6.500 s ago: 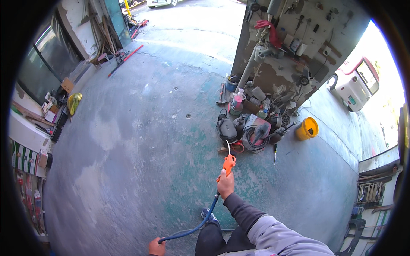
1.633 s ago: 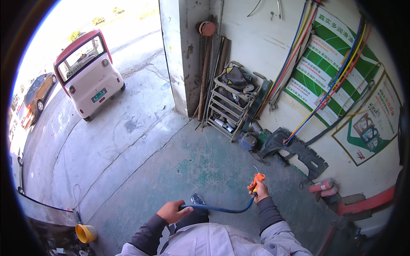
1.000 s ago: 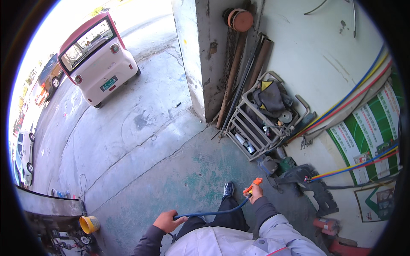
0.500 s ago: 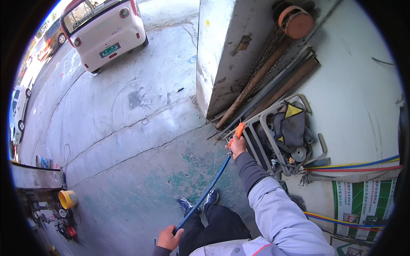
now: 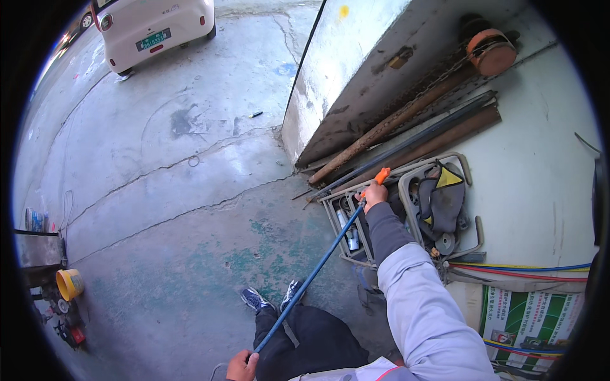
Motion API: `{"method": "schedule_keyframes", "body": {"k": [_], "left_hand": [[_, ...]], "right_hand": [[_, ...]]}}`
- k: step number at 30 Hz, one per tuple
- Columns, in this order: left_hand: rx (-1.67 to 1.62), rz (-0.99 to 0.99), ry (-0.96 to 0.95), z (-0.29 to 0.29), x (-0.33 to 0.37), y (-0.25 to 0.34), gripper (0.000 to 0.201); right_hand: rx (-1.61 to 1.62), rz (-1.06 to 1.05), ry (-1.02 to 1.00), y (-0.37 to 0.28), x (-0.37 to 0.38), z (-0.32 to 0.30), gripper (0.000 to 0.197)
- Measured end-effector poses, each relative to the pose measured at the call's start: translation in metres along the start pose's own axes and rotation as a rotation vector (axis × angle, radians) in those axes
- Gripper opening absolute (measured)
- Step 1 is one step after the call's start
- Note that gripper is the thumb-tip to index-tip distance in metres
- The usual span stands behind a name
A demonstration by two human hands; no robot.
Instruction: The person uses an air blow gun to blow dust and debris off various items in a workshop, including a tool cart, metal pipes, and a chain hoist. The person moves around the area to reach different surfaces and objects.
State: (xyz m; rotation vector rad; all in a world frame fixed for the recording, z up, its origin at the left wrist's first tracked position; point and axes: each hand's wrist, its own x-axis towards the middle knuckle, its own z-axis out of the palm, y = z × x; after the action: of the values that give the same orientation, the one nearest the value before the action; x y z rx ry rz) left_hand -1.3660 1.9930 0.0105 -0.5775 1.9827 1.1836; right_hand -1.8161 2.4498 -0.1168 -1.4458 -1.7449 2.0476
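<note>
My right hand (image 5: pixel 375 194) is wrapped around an orange hose gun (image 5: pixel 382 175), held out in front over a grey metal rack. A blue hose (image 5: pixel 310 279) runs from the gun's lower end down across my legs, nearly straight. At the lower edge, my left hand (image 5: pixel 241 366) grips that same hose, its thumb on top. Beneath my right arm the metal rack (image 5: pixel 341 255) leans by the wall, with light-coloured cans (image 5: pixel 351 236) in it. Beside them hangs a dark grey and yellow cloth (image 5: pixel 445 197). The gun's exact type is hard to make out.
Rusty pipes (image 5: pixel 438 136) and a chain lie against a concrete pillar (image 5: pixel 346 57) ahead. Blue, red and yellow hoses (image 5: pixel 527 270) run along the right wall. A yellow bucket (image 5: pixel 70 284) stands at the left; a white car (image 5: pixel 155 32) is parked beyond.
My right hand has moved right and slightly up with the hose gun, and the blue hose is straighter. My left hand still grips the hose. The whole view has shifted.
</note>
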Motion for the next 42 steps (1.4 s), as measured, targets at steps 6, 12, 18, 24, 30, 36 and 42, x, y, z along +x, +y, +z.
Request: {"method": "schedule_keyframes", "body": {"k": [6,12,18,24,30,36,42], "left_hand": [[0.006,0.087,0.09,-0.008,0.015,0.026,0.028],[0.036,0.071,0.071,-0.015,0.023,0.038,0.029],[0.0,0.078,0.086,-0.015,0.022,0.038,0.028],[0.009,0.086,0.097,-0.014,0.022,0.029,0.028],[0.01,0.072,0.131,-0.013,0.02,0.014,0.028],[0.077,0.053,0.18,-0.021,0.019,-0.008,0.029],[0.098,0.072,0.217,-0.019,0.025,-0.027,0.029]], "right_hand": [[-0.024,-0.075,-0.012,-0.006,0.029,-0.002,0.029],[-0.208,-0.097,0.021,-0.011,0.036,-0.002,0.032],[-0.272,-0.016,0.015,-0.012,0.037,0.001,0.03],[-0.251,0.001,0.01,-0.005,0.032,0.003,0.032],[-0.257,0.029,0.0,0.006,0.014,0.006,0.03],[-0.356,0.048,-0.016,0.037,0.004,0.006,0.032],[-0.427,0.082,-0.015,0.077,0.009,0.004,0.032]]}}
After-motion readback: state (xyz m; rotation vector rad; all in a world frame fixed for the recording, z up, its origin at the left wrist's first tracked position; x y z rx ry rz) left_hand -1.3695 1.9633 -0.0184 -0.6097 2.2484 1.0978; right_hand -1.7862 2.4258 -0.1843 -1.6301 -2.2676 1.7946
